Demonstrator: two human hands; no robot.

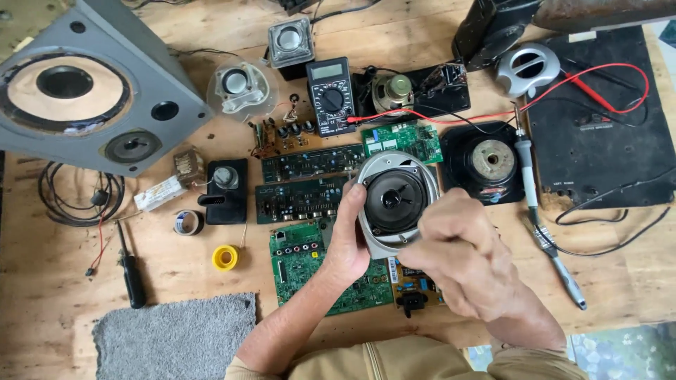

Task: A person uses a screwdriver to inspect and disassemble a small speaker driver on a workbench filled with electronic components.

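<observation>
A small speaker (396, 204) with a silver frame and black cone is held up between both hands, above the green circuit boards (310, 253) on the wooden surface (56, 281). The left hand (346, 239) grips its left edge, thumb on the rim. The right hand (461, 257) is curled closed at its lower right edge (what its fingertips pinch cannot be told).
</observation>
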